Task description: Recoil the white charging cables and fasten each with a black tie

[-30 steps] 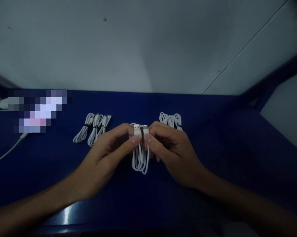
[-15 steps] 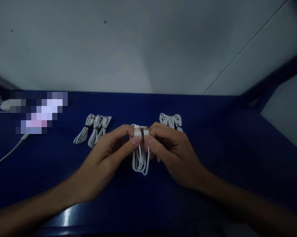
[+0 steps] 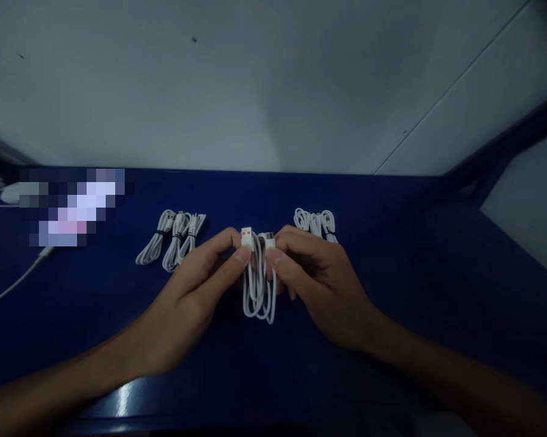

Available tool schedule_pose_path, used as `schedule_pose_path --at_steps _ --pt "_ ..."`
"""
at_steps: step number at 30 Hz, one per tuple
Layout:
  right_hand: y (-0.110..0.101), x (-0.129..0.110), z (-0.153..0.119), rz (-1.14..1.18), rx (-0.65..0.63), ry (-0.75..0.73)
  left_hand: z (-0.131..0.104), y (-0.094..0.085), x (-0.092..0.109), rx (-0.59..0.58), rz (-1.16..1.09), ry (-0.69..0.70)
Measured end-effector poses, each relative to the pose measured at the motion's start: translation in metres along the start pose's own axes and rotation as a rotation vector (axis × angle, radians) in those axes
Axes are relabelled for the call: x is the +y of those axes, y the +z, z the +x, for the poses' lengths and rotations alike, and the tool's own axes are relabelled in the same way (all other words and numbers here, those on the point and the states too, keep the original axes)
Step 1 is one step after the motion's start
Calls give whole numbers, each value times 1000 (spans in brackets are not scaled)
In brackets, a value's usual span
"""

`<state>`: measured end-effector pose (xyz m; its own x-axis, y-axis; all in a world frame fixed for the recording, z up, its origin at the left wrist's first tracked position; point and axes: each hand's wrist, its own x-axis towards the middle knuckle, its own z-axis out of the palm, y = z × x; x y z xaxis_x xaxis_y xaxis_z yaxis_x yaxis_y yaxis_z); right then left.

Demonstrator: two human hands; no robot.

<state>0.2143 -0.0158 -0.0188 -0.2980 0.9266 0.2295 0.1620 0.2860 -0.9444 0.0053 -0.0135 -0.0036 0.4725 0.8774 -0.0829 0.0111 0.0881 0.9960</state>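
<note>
Between my hands hangs a coiled white USB cable point(image 3: 258, 297), held over the blue table. My left hand point(image 3: 205, 279) pinches its USB-A plug point(image 3: 247, 238) between thumb and forefinger, metal end up. My right hand point(image 3: 321, 276) grips the cable's other plug point(image 3: 270, 240) the same way, a little to the right. The loops droop below the fingertips. Behind my left hand lie three white cables point(image 3: 177, 240) bundled with black ties. More bundled white cables point(image 3: 316, 224) lie behind my right hand, which partly hides them.
A blurred-out bright device point(image 3: 82, 209) with a white cord point(image 3: 14, 279) plugged in lies at the far left of the blue table point(image 3: 237, 376). Next to it is a white object point(image 3: 12, 193). A pale wall point(image 3: 187, 103) rises along the table's back edge.
My left hand has shifted slightly left with the USB-A plug, so the two plugs are farther apart. The loops have spread a little. My right hand has barely moved.
</note>
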Motion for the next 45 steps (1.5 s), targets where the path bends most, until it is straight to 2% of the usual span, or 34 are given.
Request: schedule_pose_path --at_steps 45 --pt "0 0 -1 12 -1 -4 0 2 -1 3 66 105"
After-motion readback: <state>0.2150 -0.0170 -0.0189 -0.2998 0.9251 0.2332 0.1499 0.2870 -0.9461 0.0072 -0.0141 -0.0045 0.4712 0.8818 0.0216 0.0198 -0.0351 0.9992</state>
